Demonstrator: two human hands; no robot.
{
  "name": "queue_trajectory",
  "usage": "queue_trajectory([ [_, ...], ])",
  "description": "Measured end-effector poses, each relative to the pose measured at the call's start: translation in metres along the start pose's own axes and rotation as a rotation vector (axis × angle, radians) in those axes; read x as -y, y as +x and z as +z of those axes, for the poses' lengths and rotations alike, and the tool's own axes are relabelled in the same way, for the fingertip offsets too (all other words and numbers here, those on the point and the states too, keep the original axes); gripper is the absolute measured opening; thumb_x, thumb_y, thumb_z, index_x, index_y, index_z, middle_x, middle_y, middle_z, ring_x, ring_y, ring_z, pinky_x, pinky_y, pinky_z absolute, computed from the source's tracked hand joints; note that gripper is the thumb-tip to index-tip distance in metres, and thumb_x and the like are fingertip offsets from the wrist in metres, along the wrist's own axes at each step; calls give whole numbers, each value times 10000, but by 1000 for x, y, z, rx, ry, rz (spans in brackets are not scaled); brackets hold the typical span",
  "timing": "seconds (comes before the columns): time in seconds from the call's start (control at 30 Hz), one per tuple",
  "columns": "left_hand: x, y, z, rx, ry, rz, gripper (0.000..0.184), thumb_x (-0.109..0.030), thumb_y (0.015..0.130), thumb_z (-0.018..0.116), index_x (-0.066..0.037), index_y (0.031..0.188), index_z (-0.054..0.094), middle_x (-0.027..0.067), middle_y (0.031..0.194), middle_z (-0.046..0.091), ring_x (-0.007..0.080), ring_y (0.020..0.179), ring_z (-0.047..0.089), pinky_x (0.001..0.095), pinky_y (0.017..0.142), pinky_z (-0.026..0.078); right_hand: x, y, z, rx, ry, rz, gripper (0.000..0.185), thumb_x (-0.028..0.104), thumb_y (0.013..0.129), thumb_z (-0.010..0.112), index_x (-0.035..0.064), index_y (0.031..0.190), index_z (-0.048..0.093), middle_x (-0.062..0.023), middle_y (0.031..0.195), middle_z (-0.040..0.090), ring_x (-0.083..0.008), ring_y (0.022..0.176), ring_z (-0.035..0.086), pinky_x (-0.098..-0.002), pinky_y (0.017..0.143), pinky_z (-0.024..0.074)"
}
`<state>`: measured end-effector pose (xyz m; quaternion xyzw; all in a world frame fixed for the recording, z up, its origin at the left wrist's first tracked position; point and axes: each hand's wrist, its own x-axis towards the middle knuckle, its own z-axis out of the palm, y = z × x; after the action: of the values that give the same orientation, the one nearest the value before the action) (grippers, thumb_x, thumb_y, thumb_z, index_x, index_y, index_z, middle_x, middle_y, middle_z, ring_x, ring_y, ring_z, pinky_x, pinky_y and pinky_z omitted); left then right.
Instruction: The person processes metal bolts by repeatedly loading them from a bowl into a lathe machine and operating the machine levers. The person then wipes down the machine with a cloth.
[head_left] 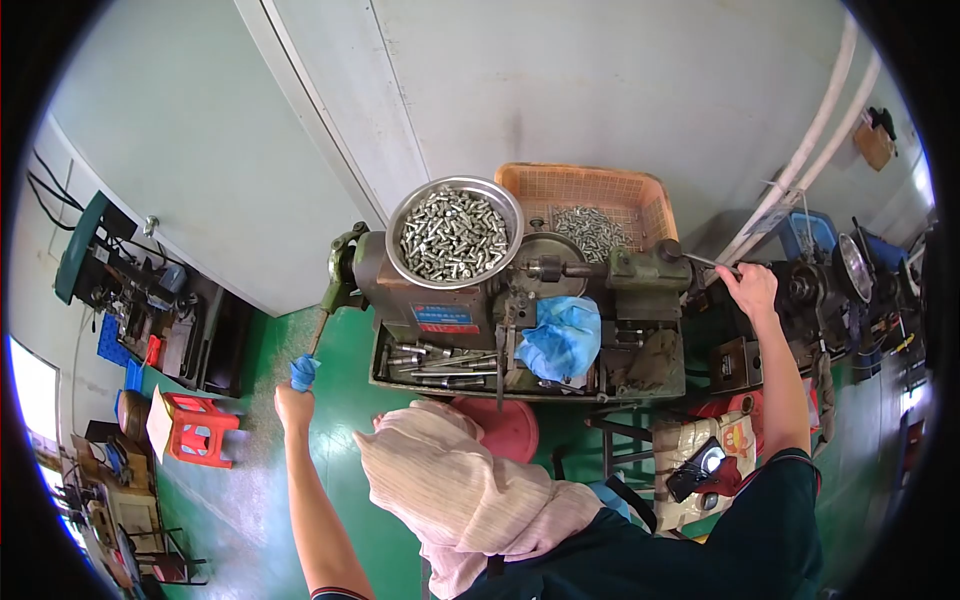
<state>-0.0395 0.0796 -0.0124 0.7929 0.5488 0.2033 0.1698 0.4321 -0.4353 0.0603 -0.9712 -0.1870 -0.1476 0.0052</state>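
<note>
Levers, 2, at opposite ends of machine [400, 298]. Left hand [293, 407] closed round blue-wrapped end of long lever [319, 333]; wrap [303, 371] presumably pads the grip. Right hand [750, 290] closed on end of thin rod [708, 263], arm extended; the wide reach likely follows from the lever positions. Between hands: steel bowl [395, 245] of metal pieces [453, 236] on machine top, probably for easy reach; behind, orange basket [580, 176] with more. Blue cloth [560, 337] hangs at machine front, beside loose tools [450, 378]. Surroundings: green floor [345, 390], pale wall [600, 80]; red stool [205, 430] left of left hand.
</note>
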Motion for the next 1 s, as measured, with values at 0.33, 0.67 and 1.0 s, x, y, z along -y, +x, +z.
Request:
queue_trajectory([
  [0.33, -3, -1, 0, -21, 22, -7, 122, -96, 621, 550, -23, 699, 609, 215, 659, 564, 347, 673, 571, 375, 614, 433, 3, -5, -1, -78, -74, -64, 551, 544, 716, 478, 21, 564, 564, -170, 587, 555, -319, 604, 554, -393, 571, 436],
  [0.67, -1, -1, 2, -63, 46, 52, 118, -109, 626, 568, 0, 664, 593, 216, 623, 554, 330, 618, 575, 382, 582, 425, 9, -10, -4, -46, -65, 1, 566, 564, 711, 469, 18, 642, 600, -172, 646, 571, -318, 669, 558, -396, 624, 436],
  [1.0, 44, 31, 10, 129, -82, 163, 120, -78, 679, 552, 38, 687, 581, 72, 545, 539, 120, 525, 485, 307, 520, 397, 2, -3, 1, 97, -71, 12, 670, 639, 714, 383, 11, 671, 612, -168, 679, 590, -327, 716, 573, -394, 633, 449],
])
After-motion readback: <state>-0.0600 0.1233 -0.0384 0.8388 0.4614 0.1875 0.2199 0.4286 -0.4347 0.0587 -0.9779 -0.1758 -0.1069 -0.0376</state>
